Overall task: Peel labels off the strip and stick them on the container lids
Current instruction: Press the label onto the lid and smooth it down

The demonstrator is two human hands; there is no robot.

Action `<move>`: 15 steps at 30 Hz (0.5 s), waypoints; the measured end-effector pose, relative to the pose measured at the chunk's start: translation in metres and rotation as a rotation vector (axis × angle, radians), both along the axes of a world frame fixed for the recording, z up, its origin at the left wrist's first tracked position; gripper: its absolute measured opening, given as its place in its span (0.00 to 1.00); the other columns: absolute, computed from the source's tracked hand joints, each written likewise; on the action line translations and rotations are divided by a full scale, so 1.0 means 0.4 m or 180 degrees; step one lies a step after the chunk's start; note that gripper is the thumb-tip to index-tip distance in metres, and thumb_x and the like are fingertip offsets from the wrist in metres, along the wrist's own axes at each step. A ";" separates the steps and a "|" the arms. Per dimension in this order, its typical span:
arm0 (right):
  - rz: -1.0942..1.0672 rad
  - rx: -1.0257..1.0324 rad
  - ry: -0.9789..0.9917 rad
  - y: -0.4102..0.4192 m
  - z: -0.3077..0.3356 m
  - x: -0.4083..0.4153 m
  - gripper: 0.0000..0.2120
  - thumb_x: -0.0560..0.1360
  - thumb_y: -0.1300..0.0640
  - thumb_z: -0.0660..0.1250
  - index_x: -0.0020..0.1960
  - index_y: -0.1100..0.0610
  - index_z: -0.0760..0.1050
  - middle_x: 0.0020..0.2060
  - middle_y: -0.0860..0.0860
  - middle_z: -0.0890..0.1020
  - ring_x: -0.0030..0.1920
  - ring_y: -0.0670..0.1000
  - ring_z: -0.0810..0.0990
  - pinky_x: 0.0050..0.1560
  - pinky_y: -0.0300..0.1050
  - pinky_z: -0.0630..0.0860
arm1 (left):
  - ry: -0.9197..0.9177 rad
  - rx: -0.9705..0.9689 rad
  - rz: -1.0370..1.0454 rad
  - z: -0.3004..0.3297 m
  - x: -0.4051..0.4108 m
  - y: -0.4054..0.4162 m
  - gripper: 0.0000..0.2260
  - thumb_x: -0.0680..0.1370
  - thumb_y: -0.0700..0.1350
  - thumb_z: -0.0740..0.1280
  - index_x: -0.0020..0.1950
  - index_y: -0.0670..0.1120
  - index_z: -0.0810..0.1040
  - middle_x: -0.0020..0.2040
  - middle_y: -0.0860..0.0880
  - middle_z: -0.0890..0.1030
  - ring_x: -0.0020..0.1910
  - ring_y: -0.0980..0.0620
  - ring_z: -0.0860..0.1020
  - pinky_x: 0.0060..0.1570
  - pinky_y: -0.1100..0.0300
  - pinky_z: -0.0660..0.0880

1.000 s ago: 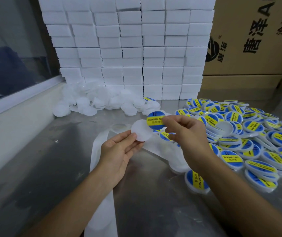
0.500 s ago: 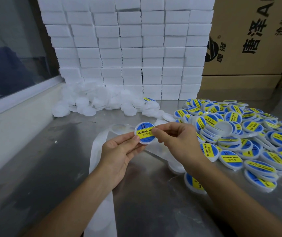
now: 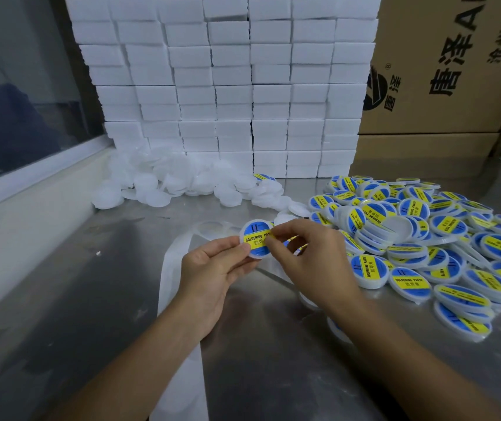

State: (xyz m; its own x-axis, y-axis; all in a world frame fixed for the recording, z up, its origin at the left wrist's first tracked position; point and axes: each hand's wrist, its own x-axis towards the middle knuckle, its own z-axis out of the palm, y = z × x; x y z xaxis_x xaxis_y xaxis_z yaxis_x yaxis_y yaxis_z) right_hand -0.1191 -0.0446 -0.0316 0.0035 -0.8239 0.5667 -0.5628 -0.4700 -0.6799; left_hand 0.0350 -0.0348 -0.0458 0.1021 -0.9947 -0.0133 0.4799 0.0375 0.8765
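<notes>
At the centre of the frame my left hand (image 3: 212, 268) pinches the white lid (image 3: 255, 241) by its lower left rim, holding it above the steel surface (image 3: 91, 299). My right hand (image 3: 307, 256) has thumb and forefinger pressed together on the right edge of the blue and yellow label (image 3: 253, 237) lying on the lid.

If I rub too fast the label could crease or trap a bubble; a loose left grip could let the lid twist and skew the label.

My right fingers hide the label's right edge, so I cannot tell whether it is fully stuck down. The backing strip (image 3: 179, 329) runs under my hands, partly covered.
</notes>
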 end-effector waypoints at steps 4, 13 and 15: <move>-0.0110 -0.0124 0.0154 0.006 -0.008 0.015 0.16 0.68 0.44 0.76 0.53 0.47 0.80 0.48 0.43 0.78 0.38 0.42 0.80 0.41 0.49 0.78 | 0.0056 -0.0168 -0.0194 0.001 0.004 0.005 0.07 0.69 0.35 0.71 0.46 0.38 0.79 0.44 0.37 0.85 0.43 0.45 0.85 0.42 0.58 0.81; 0.0314 0.0127 -0.0952 -0.008 -0.004 0.013 0.07 0.73 0.58 0.74 0.48 0.49 0.80 0.35 0.47 0.84 0.35 0.46 0.83 0.37 0.41 0.80 | -0.0161 -0.0309 -0.0665 0.006 0.012 0.007 0.19 0.69 0.41 0.70 0.60 0.47 0.79 0.51 0.41 0.85 0.52 0.45 0.84 0.45 0.58 0.81; 0.0306 0.0129 -0.1102 -0.011 -0.003 0.008 0.04 0.75 0.59 0.72 0.46 0.51 0.80 0.33 0.48 0.84 0.32 0.46 0.83 0.35 0.41 0.80 | -0.0245 -0.0342 -0.0733 0.006 0.011 0.009 0.19 0.70 0.42 0.70 0.61 0.48 0.79 0.52 0.41 0.85 0.54 0.45 0.83 0.45 0.58 0.81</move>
State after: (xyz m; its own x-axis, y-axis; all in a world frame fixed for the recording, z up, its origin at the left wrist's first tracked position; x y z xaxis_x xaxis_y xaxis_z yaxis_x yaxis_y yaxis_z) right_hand -0.1157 -0.0488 -0.0327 -0.1045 -0.8510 0.5147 -0.2505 -0.4783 -0.8417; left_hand 0.0393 -0.0312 -0.0433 -0.1304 -0.9871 0.0926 0.4188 0.0298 0.9076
